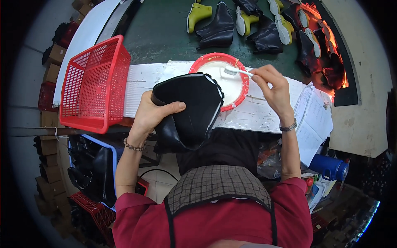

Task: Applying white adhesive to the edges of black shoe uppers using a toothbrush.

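Note:
My left hand (155, 112) grips a black leather boot upper (191, 109), thumb pressed on its dark underside and the other fingers hidden behind. White paste lines part of the upper's edge. Between the thumb and fingers of my right hand (273, 87) is a white toothbrush (243, 71). Its bristle head is over a red bowl (244, 91) of white, glue-like liquid; whether it touches the liquid I cannot tell. The upper overlaps the bowl's left side in view.
An upright red plastic basket (89, 84) stands left on the white board (142, 80). Several black boots (218, 28) and yellow-green lasts (199, 17) lie on the green surface behind. Right are papers (312, 120) and a blue bottle (328, 167); a blue-rimmed crate (115, 165) holds black pieces lower left.

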### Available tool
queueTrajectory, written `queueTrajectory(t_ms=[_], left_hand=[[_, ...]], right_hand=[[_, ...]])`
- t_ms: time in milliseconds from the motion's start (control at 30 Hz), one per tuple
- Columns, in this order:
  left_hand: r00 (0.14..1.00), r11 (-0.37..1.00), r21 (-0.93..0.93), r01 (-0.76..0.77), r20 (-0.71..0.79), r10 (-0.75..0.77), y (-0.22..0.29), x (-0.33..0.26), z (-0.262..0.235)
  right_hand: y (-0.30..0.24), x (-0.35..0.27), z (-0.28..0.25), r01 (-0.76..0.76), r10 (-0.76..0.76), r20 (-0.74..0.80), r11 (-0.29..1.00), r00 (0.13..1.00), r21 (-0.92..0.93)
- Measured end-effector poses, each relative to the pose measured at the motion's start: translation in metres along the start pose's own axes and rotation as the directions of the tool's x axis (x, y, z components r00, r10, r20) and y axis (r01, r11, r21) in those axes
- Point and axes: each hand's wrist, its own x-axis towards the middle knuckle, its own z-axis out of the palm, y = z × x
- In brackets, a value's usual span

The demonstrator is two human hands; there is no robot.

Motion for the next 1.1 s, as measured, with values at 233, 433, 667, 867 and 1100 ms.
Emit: queueTrajectory(t_ms=[233,433,667,867,1100], left_hand=[[0.993,0.999,-0.047,0.006,0.116,0.0,0.025,-0.001,0.01],[0.99,0.982,-0.127,-0.137,-0.058,0.131,0.018,-0.001,0.0],[0.992,0.988,-0.09,-0.124,0.015,0.126,0.025,-0.001,-0.009],[0.991,0.991,-0.04,-0.124,-0.056,0.122,0.026,-0.003,-0.015],[0.961,0.944,-0.227,-0.239,-0.196,0.196,0.027,0.021,-0.012]], right_hand=[[-0.018,0.018,-0.006,0.233,-0.224,-0.069,0.956,0.972,0.177],[-0.027,0.002,0.003,0.203,-0.182,-0.134,0.964,0.974,0.169],[-0.027,0.018,0.008,0.114,-0.089,-0.091,0.94,0.992,0.322],[-0.034,0.05,0.026,0.1,-0.077,-0.068,0.866,0.995,0.49],[-0.106,0.026,0.077,0.105,-0.054,-0.096,0.728,0.994,0.677]])
